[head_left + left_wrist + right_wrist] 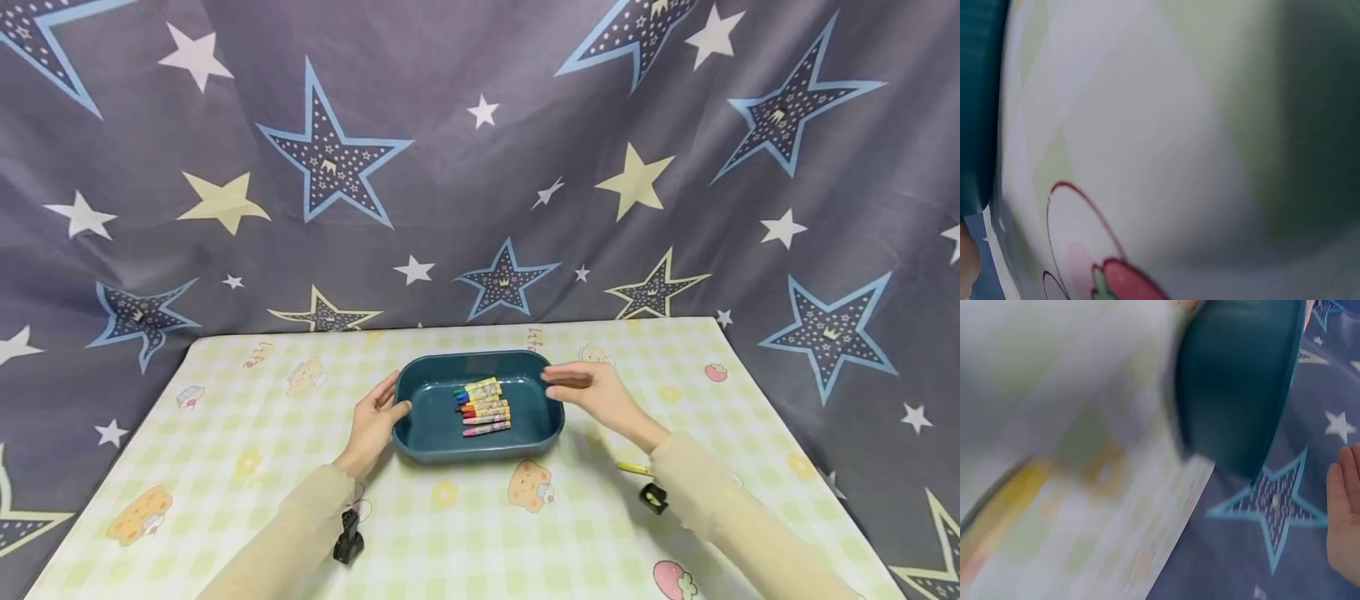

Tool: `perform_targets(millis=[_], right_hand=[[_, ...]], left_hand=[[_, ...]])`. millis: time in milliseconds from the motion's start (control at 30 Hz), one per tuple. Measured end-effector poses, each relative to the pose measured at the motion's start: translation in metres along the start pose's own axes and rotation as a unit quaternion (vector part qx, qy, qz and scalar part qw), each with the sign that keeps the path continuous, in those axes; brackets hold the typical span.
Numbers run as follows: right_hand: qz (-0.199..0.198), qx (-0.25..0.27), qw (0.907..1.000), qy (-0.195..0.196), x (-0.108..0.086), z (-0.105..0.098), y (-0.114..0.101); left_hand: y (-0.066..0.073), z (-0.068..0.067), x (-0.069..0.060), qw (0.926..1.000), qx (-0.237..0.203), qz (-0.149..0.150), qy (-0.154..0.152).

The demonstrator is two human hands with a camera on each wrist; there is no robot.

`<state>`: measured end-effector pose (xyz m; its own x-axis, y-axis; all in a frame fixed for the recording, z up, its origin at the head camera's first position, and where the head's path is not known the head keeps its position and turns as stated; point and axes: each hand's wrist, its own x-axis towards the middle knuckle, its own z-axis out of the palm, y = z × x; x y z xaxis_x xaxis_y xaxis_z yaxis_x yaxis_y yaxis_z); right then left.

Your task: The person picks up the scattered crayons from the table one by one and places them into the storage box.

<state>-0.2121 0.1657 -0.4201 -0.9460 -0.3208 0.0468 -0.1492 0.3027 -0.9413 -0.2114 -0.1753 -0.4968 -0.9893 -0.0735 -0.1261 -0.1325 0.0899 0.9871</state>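
Observation:
A dark teal rectangular basin (480, 455) with rounded corners stands on the table, several paper-wrapped crayons (486, 408) lying in a row inside it. My left hand (372, 425) holds its left end, thumb over the rim and fingers along the outside. In the left wrist view only a bit of that hand (967, 261) shows, below the basin wall (977, 106). My right hand (600, 398) is at the basin's right end, fingers extended. The right wrist view shows this hand (1346, 512) with straight fingers, apart from the basin (1235, 387).
One yellow crayon (634, 468) lies on the checked tablecloth (247, 517) beside the right sleeve. Small black devices (348, 540) are at both wrists. A grey curtain (450, 183) with stars hangs behind the table.

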Motion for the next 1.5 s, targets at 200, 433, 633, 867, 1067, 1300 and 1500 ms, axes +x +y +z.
perform_targets(millis=[200, 433, 633, 867, 1067, 1300, 1500], right_hand=[[0.017, -0.051, 0.9978, 0.040, -0.033, -0.039, 0.013], [0.042, -0.088, 0.9949, 0.029, -0.070, -0.063, 0.053], [0.076, -0.078, 0.9938, -0.024, -0.096, -0.074, 0.089], [0.082, -0.059, 0.9940, -0.042, -0.105, -0.076, 0.098], [0.061, -0.110, 0.9903, -0.060, -0.106, -0.075, 0.097], [0.026, -0.174, 0.9840, -0.028, -0.105, -0.074, 0.102], [0.010, -0.185, 0.9823, -0.027, -0.097, -0.072, 0.098]], left_hand=[[0.000, -0.002, -0.001, 1.0000, 0.002, -0.002, 0.004], [-0.001, -0.003, -0.003, 1.0000, 0.000, -0.007, -0.002], [0.001, 0.000, -0.002, 1.0000, -0.003, -0.006, -0.005], [0.001, 0.001, -0.001, 1.0000, -0.002, 0.001, -0.008], [0.001, 0.001, 0.000, 1.0000, -0.006, 0.000, -0.005], [0.021, 0.003, -0.012, 0.9996, -0.016, -0.013, -0.017], [0.024, 0.002, -0.016, 0.9998, -0.007, -0.013, -0.010]])
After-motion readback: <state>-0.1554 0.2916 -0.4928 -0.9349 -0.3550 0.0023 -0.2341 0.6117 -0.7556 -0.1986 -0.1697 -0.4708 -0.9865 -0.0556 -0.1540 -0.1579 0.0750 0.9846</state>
